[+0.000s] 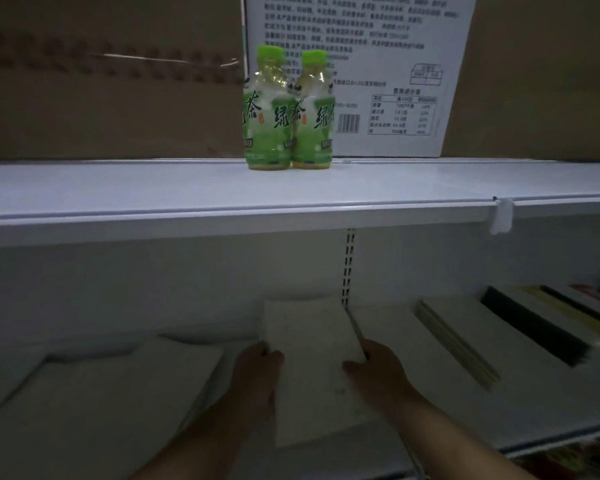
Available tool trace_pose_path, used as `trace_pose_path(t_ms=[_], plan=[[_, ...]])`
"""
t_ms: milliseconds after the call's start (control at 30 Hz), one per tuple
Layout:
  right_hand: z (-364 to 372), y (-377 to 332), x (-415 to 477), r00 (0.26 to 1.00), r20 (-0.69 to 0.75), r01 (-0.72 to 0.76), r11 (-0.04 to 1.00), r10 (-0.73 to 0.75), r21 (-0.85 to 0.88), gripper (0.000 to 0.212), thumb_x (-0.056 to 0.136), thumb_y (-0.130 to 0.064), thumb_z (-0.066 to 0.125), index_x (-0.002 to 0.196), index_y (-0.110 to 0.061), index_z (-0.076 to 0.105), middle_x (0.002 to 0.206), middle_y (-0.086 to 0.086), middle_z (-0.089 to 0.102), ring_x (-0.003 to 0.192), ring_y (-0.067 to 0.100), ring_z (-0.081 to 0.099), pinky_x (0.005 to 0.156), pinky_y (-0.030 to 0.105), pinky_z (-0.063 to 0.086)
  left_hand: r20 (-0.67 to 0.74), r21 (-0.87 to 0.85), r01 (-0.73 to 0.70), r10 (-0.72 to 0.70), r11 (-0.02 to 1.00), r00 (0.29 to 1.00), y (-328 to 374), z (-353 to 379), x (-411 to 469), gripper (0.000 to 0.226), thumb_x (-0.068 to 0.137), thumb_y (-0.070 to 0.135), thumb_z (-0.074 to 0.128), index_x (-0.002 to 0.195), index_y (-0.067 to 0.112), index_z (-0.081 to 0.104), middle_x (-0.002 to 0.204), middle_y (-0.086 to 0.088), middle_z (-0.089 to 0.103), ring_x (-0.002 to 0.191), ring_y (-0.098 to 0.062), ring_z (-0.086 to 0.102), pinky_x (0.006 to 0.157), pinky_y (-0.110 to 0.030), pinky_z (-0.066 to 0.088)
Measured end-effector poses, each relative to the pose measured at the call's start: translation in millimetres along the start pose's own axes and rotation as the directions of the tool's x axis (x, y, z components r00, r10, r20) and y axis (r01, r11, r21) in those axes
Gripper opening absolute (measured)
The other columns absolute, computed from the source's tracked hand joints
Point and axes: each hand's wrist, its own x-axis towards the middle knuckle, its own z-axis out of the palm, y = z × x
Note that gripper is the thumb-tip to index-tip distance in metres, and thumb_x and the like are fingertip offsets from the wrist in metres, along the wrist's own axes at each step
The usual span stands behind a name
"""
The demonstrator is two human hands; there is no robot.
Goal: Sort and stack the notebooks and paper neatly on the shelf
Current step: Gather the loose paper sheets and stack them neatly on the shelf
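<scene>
On the dim lower shelf (534, 420), I hold a pale stack of paper (309, 334) between both hands. My left hand (257, 372) grips its left edge and my right hand (378, 368) grips its right edge. The stack's near end rests over another pale sheet (319, 417) lying on the shelf. To the left lies a larger pale stack of paper (118, 393). To the right lie a notebook with a yellowish spine (465, 341) and notebooks with black spines (534, 327).
The white upper shelf (187, 188) carries two green tea bottles (288, 109) in front of cardboard boxes (101, 81) and a white printed carton (378, 71). A price-tag clip (501, 214) hangs from its front rail. A slotted upright (349, 265) runs down the back panel.
</scene>
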Motion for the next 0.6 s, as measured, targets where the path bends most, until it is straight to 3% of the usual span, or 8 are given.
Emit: trace_pose_path(t_ms=[100,167,233,333,400,467,500,600], plan=[[14,5,9,0.983,0.085,0.186,0.905,-0.165,-0.383,0.062,0.091,-0.022,0.054,0.145,-0.006,0.029,0.15,0.011,0.032,0.136,0.026,0.037,0.103,0.026,0.035,-0.058,0.174,0.093,-0.084,0.98,0.995,-25,10,18,0.07,0.07,0.044,0.046,0.128,0.006,0.054,0.127,-0.019,0.058,0.116,-0.033,0.056,0.099,-0.045,0.045],[27,8,16,0.935,0.107,0.338,0.765,-0.337,-0.548,0.06,0.077,-0.018,0.066,0.131,0.002,0.051,0.144,0.02,0.039,0.128,0.036,0.047,0.102,0.041,0.042,-0.087,0.192,0.12,-0.105,0.974,0.991,-40,17,27,0.086,0.067,0.05,0.037,0.144,0.013,0.036,0.14,-0.014,0.048,0.125,-0.032,0.048,0.105,-0.043,0.039],[34,2,17,0.898,0.213,0.431,0.671,-0.386,-0.603,0.044,0.083,-0.017,0.054,0.125,-0.001,0.058,0.142,0.02,0.037,0.126,0.036,0.05,0.105,0.045,0.035,-0.128,0.122,0.1,-0.084,0.988,0.988,-56,19,37,0.091,0.06,0.059,0.039,0.142,0.02,0.04,0.137,-0.009,0.052,0.122,-0.029,0.052,0.104,-0.045,0.041],[31,-2,20,0.89,0.361,0.453,0.615,-0.277,-0.646,0.049,0.102,-0.015,0.019,0.15,-0.012,0.016,0.159,0.009,0.007,0.146,0.024,0.011,0.119,0.04,0.006,-0.128,0.026,0.072,-0.068,0.997,0.989,-48,18,27,0.064,0.068,0.047,0.051,0.128,0.024,0.055,0.124,-0.006,0.064,0.111,-0.027,0.06,0.099,-0.049,0.046],[33,-2,22,0.884,0.379,0.467,0.564,-0.274,-0.681,0.045,0.098,-0.008,0.023,0.141,0.0,0.034,0.15,0.021,0.027,0.139,0.034,0.029,0.116,0.05,0.019,-0.12,-0.027,0.061,-0.064,0.998,0.991,-39,17,19,0.039,0.087,0.024,0.053,0.125,0.022,0.057,0.121,-0.008,0.065,0.11,-0.029,0.061,0.098,-0.05,0.047],[35,-6,20,0.859,0.352,0.512,0.583,-0.372,-0.632,0.034,0.081,0.0,0.034,0.096,0.009,0.064,0.103,0.032,0.06,0.097,0.044,0.06,0.091,0.063,0.045,-0.14,-0.02,0.049,-0.051,0.999,0.989,-36,18,16,0.033,0.095,0.011,0.047,0.125,0.018,0.056,0.122,-0.011,0.064,0.11,-0.031,0.061,0.098,-0.051,0.047],[33,-11,19,0.848,0.328,0.524,0.561,-0.417,-0.641,0.033,0.08,-0.001,0.034,0.088,0.006,0.066,0.093,0.026,0.061,0.09,0.04,0.062,0.089,0.06,0.047,-0.147,-0.01,0.048,-0.049,0.999,0.988,-33,18,13,0.032,0.096,0.01,0.046,0.124,0.018,0.057,0.121,-0.011,0.064,0.11,-0.031,0.061,0.098,-0.05,0.047],[34,-14,20,0.868,0.34,0.494,0.547,-0.362,-0.676,0.03,0.092,-0.015,0.044,0.113,-0.001,0.059,0.119,0.02,0.054,0.115,0.033,0.049,0.106,0.051,0.03,-0.167,-0.004,0.078,-0.077,0.997,0.983,-27,20,7,0.029,0.097,0.011,0.045,0.122,0.021,0.057,0.116,-0.009,0.065,0.107,-0.028,0.062,0.096,-0.045,0.049]])
